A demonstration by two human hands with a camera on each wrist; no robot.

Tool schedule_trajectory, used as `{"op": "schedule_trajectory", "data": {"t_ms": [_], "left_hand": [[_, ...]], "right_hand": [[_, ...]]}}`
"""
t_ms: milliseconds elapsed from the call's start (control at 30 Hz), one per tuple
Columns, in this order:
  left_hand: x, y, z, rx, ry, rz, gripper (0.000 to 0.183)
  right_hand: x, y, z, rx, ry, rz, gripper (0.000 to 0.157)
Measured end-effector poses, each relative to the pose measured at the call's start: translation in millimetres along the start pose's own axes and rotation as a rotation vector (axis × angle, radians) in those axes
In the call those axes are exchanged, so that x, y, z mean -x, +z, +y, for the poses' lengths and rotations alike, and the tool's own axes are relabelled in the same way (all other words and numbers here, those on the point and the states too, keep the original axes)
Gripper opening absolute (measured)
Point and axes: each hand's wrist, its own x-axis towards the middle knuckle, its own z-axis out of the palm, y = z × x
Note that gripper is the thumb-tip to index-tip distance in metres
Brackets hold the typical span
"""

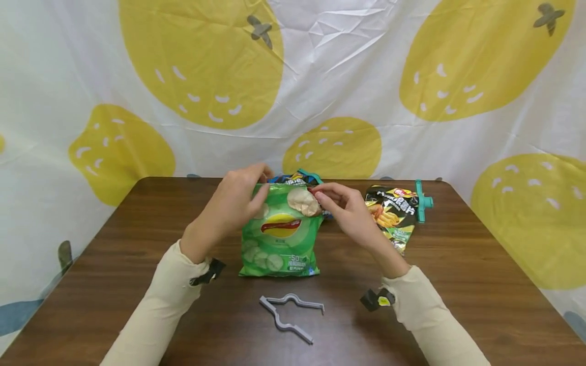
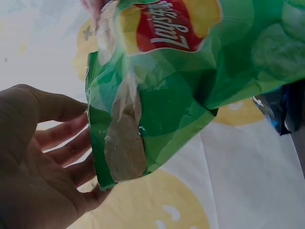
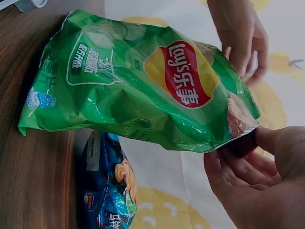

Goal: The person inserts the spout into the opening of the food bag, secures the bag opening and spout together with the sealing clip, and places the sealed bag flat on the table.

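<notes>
A green bag of potato chips (image 1: 279, 244) stands upright on the table, also seen tilted in the right wrist view (image 3: 143, 81). My left hand (image 1: 235, 195) is at its upper left corner; in the left wrist view that hand (image 2: 52, 152) has its fingers loosely spread around the bag's top edge. My right hand (image 1: 350, 211) pinches the upper right corner between thumb and fingers. A dark red patch (image 3: 242, 145) shows at that corner; its kind is unclear. In front of the bag lies a grey hinged bag clip (image 1: 288, 315), spread apart.
Behind the green bag is a blue chip bag (image 3: 109, 186) with a teal clip (image 1: 311, 175). To the right lies a black chip bag (image 1: 389, 208) with another teal clip (image 1: 421, 202). A lemon-print cloth (image 1: 320, 76) hangs behind the brown table (image 1: 183, 315).
</notes>
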Motion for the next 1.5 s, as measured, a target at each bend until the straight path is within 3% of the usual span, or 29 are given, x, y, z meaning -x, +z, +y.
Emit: {"op": "schedule_trajectory", "data": {"t_ms": [167, 233, 367, 533, 667, 767, 933, 1133, 1400, 1500], "left_hand": [[-3.5, 7.3, 17.1, -0.130, 0.063, 0.002, 0.047], [-8.0, 12.6, 25.9, -0.178, 0.098, -0.021, 0.050], [-14.4, 24.7, 36.1, -0.228, 0.139, -0.085, 0.030], [-15.0, 28.8, 34.1, -0.222, 0.148, -0.044, 0.008], [-14.6, 28.7, 28.2, -0.182, 0.175, 0.014, 0.007], [-14.7, 30.8, 26.5, -0.169, 0.191, 0.033, 0.006], [-14.3, 35.9, 26.1, -0.202, 0.215, 0.058, 0.007], [-15.3, 41.0, 27.0, -0.242, 0.238, 0.073, 0.009], [-16.7, 40.7, 26.1, -0.216, 0.231, 0.090, 0.005], [-18.0, 43.6, 25.7, -0.261, 0.227, 0.126, 0.005]], "right_hand": [[1.9, -1.3, -2.7, 0.021, -0.025, -0.050, 0.025], [3.1, -3.3, -5.0, 0.039, -0.031, -0.075, 0.025], [7.3, -2.5, -6.6, 0.089, -0.015, -0.078, 0.025], [7.4, 2.2, -7.6, 0.120, 0.007, -0.071, 0.025], [4.9, 7.3, -5.3, 0.103, -0.023, -0.066, 0.027], [4.7, 8.6, -6.1, 0.031, -0.022, -0.075, 0.030], [5.4, 5.9, -12.4, -0.057, 0.055, -0.072, 0.031], [5.2, 0.8, -14.6, -0.024, 0.116, -0.074, 0.029], [5.3, 2.9, -13.7, 0.011, 0.071, -0.060, 0.030], [6.0, 2.9, -13.8, -0.005, 0.055, -0.068, 0.030]]}}
